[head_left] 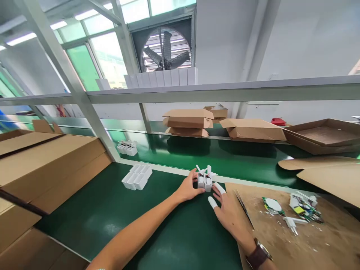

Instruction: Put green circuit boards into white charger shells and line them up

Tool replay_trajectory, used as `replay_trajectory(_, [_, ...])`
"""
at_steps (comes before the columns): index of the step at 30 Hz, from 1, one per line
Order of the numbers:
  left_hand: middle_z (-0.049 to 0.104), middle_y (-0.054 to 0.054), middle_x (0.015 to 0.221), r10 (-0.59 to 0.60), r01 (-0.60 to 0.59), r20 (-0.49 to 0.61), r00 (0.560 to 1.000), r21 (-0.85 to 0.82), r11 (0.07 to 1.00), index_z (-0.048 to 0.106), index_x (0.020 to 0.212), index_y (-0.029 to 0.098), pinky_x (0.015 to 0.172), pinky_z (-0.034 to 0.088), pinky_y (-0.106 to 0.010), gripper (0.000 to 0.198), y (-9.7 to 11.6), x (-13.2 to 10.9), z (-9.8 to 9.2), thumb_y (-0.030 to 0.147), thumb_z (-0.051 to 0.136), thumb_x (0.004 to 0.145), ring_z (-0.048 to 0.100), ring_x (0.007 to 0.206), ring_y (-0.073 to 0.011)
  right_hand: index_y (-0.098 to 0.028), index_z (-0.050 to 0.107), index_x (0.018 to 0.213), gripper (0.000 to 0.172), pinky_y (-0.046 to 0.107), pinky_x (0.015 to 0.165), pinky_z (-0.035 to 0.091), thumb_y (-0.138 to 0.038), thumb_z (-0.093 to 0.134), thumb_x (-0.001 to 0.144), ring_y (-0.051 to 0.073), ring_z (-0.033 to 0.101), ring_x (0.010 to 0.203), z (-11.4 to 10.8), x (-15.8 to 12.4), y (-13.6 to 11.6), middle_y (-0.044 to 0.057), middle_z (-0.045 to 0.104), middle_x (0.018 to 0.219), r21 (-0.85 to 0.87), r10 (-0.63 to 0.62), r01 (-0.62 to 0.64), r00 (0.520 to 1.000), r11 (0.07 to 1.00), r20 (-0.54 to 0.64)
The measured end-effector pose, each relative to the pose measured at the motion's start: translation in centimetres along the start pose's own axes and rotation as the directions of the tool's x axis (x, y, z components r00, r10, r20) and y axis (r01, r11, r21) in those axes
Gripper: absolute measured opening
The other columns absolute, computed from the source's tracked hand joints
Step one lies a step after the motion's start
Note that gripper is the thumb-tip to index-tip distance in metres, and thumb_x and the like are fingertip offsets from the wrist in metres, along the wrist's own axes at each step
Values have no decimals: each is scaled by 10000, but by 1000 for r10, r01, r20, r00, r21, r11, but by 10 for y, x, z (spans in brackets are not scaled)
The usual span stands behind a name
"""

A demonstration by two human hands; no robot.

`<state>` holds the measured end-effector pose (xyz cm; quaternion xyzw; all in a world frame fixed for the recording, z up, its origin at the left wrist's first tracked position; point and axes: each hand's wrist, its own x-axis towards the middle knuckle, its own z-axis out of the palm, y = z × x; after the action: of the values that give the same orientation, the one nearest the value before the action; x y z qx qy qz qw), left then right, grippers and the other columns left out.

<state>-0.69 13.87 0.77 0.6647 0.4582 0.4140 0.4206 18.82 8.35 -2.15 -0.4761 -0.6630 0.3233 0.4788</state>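
Note:
My left hand (189,188) is closed around the left side of a small cluster of white boxes (204,183) at the far edge of the green work surface. White parts (208,171) stick out of the tops of these boxes. My right hand (222,204) is just to their right, its fingers apart and nothing held. White covers (219,188) sit on two of its fingertips. Further left stands another cluster of white boxes (137,177) with open tops. A third cluster (127,148), filled with white pieces, rests on the green strip behind.
On the right, a brown board (270,240) holds tweezers (244,208), a green circuit board with a white disc (272,205), a pile of small boards (305,206) and white plastic pieces (293,222). Cardboard boxes (56,153) flank the left; cardboard trays (253,129) line the back.

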Motion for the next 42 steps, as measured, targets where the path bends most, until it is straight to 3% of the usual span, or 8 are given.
replay_trajectory(7, [482, -149, 1558, 245, -134, -127, 961, 560, 818, 425, 1497, 238, 1247, 323, -579, 759, 2, -63, -70, 263, 755, 814, 407, 1494, -342, -202, 505, 1405, 417, 459, 907, 650, -222, 458, 991, 322, 723, 1123, -5, -25, -29, 172, 666, 1314, -517, -478, 448, 875, 730, 83])
replay_trajectory(12, [574, -211, 1431, 465, 168, -383, 798, 882, 440, 607, 1295, 172, 1103, 436, -632, 403, -8, -104, -161, 275, 647, 907, 462, 1418, -422, -148, 495, 1393, 397, 468, 902, 652, -153, 432, 1002, 330, 697, 1156, 12, -30, -37, 202, 656, 1279, -535, -612, 601, 769, 594, 185])
replay_trajectory(15, [606, -211, 1383, 460, 248, -377, 804, 916, 315, 712, 972, 181, 1012, 487, -628, 124, -11, -123, -186, 269, 660, 901, 485, 1378, -457, -142, 503, 1380, 391, 475, 889, 657, -118, 441, 994, 324, 697, 1141, 17, -31, -37, 203, 656, 1272, -524, -620, 626, 754, 578, 217])
replay_trajectory(18, [648, -160, 1310, 503, 98, -288, 815, 924, 370, 682, 810, 206, 1007, 517, -561, 142, -10, -125, -173, 249, 620, 931, 562, 1310, -387, -150, 513, 1374, 408, 473, 940, 641, -85, 460, 975, 303, 684, 1167, 18, -35, -44, 194, 654, 1279, -512, -589, 612, 774, 602, 232])
replay_trajectory(23, [619, -122, 1323, 487, -269, -94, 868, 735, 622, 595, 790, 220, 928, 590, -369, 217, 4, -97, -106, 337, 577, 972, 683, 1143, -240, -153, 565, 1324, 374, 497, 1018, 590, -97, 513, 958, 301, 625, 1245, 4, -28, -61, 190, 623, 1350, -566, -476, 541, 835, 621, 276])
replay_trajectory(28, [650, -93, 1294, 470, -411, 71, 880, 610, 677, 498, 733, 225, 786, 613, -294, 266, 13, -74, -59, 342, 537, 969, 722, 1049, -208, -172, 633, 1255, 325, 532, 1085, 502, -150, 554, 940, 321, 556, 1304, -58, -11, -62, 174, 612, 1380, -758, -183, 298, 954, 580, 235])
replay_trajectory(35, [647, -65, 1255, 423, -395, 85, 902, 562, 727, 621, 859, 235, 719, 623, -266, 254, -7, -80, -55, 478, 643, 928, 737, 959, -202, -128, 678, 1011, 187, 509, 941, 494, -194, 620, 846, 359, 627, 1041, -156, -14, -36, 212, 687, 1099, -856, 101, -145, 989, 496, -109])
replay_trajectory(42, [629, -78, 1303, 399, -392, 104, 911, 522, 757, 680, 1023, 263, 735, 632, -269, 192, -14, -88, -54, 427, 609, 955, 735, 1014, -217, -163, 669, 974, 202, 392, 915, 510, -151, 531, 827, 284, 642, 1049, -163, -1, -53, 149, 704, 1101, -726, 143, -225, 974, 650, -174])
